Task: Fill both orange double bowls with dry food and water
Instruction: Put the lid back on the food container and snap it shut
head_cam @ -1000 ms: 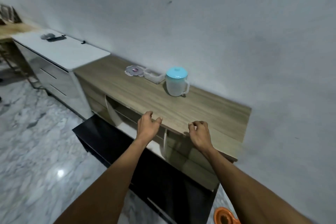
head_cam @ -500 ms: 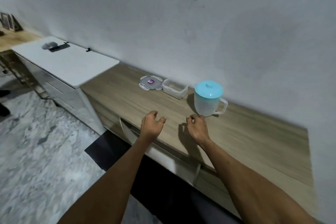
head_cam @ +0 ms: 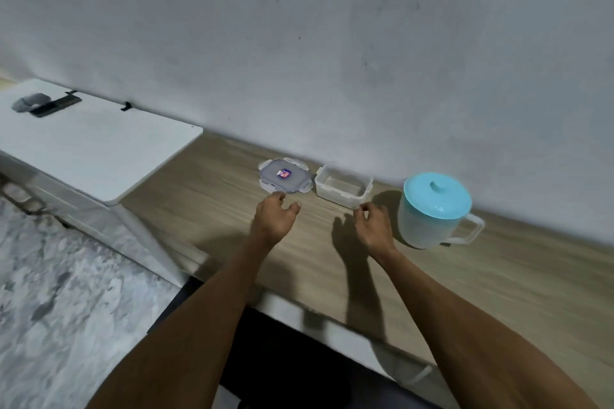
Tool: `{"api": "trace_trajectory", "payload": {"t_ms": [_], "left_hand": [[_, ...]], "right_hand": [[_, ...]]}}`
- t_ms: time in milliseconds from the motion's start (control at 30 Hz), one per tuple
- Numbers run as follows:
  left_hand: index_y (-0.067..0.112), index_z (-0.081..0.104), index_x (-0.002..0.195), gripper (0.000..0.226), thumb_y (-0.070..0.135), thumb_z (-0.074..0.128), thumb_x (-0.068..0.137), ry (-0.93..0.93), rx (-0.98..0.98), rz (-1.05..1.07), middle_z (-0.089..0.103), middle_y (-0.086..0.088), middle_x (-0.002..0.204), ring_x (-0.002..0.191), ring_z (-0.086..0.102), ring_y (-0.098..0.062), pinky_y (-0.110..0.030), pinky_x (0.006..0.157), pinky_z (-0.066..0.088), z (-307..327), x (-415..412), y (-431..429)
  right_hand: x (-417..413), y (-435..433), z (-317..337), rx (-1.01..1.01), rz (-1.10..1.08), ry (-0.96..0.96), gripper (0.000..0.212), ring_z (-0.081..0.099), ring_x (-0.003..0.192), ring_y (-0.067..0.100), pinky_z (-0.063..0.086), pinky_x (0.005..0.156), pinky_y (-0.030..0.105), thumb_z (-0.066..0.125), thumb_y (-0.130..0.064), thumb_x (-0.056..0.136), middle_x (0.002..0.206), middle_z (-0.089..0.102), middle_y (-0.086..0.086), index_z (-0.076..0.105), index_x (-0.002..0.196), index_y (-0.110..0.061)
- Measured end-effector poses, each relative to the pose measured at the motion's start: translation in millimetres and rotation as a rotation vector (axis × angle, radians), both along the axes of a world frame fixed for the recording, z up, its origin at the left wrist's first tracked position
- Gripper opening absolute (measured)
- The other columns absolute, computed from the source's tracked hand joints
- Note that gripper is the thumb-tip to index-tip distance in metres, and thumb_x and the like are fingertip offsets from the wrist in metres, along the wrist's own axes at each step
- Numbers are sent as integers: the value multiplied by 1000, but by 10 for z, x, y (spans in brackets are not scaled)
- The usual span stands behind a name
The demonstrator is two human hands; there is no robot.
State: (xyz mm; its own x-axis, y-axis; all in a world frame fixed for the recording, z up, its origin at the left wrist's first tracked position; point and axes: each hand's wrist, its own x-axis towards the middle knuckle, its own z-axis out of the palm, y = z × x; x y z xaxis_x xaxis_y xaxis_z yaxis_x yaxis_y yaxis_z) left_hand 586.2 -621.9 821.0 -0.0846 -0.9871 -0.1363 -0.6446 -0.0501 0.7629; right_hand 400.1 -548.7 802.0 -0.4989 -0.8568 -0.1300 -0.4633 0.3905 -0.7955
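Observation:
A clear plastic food container stands open on the wooden counter by the wall. Its grey clip lid lies flat just left of it. A pale jug with a turquoise lid stands to the container's right, handle pointing right. My left hand hovers over the counter just in front of the lid, fingers loosely curled and holding nothing. My right hand hovers in front of the container, left of the jug, fingers curled and empty. No orange bowl is in view.
A white cabinet top adjoins the counter on the left, with a dark flat object and a grey item at its far end. A marble floor lies lower left. A dark surface sits below the counter's front edge.
The view has moved closer to the counter and rightward. Both hands have reached forward from the counter's front edge toward the lid and container. The orange bowl on the floor has left view.

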Motion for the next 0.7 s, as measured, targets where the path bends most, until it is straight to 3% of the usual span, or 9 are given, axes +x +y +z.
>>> {"api": "trace_trajectory", "payload": {"t_ms": [100, 367, 467, 533, 600, 700], "left_hand": [[14, 66, 112, 46, 46, 63, 79, -46, -42, -58, 68, -11, 118, 114, 62, -30, -41, 96, 49, -55, 84, -392], [8, 57, 130, 66, 47, 65, 77, -196, -24, -311, 62, -16, 130, 117, 61, -33, -43, 97, 49, -382, 395, -1729], [8, 60, 125, 63, 41, 72, 73, -270, -96, -440, 65, -13, 124, 111, 63, -32, -43, 91, 52, -489, 382, -2084], [19, 65, 116, 62, 47, 72, 62, -290, -108, -530, 70, -5, 114, 104, 66, -26, -40, 85, 55, -553, 369, -2298], [28, 63, 115, 73, 59, 71, 49, -329, -84, -573, 69, 3, 112, 102, 66, -21, -38, 84, 55, -754, 354, -2587], [28, 53, 125, 99, 70, 72, 38, -444, -66, -668, 59, 4, 121, 112, 57, -22, -41, 90, 52, -995, 305, -2865]], "right_hand": [[0, -178, 8, -4, -87, 7, 39, 48, 128, 35, 40, 108, 45, 44, -29, 103, 143, 41, 14, 50, 135, -7], [60, -883, -199, 19, -374, 98, 41, 45, 126, 42, 41, 102, 47, 46, -24, 101, 138, 44, 22, 42, 135, 0], [8, -996, -330, 53, -463, 94, 37, 46, 122, 42, 41, 99, 45, 45, -21, 101, 133, 44, 24, 43, 129, 2], [-11, -1064, -390, 65, -503, 86, 34, 48, 120, 43, 42, 98, 47, 45, -20, 101, 131, 46, 25, 45, 126, 3], [-33, -1131, -453, 68, -519, 82, 33, 51, 119, 44, 44, 97, 49, 44, -19, 101, 129, 50, 26, 47, 125, 3], [-27, -1203, -506, 56, -546, 67, 30, 55, 116, 43, 47, 96, 49, 44, -17, 101, 125, 56, 25, 49, 123, 1]]}}
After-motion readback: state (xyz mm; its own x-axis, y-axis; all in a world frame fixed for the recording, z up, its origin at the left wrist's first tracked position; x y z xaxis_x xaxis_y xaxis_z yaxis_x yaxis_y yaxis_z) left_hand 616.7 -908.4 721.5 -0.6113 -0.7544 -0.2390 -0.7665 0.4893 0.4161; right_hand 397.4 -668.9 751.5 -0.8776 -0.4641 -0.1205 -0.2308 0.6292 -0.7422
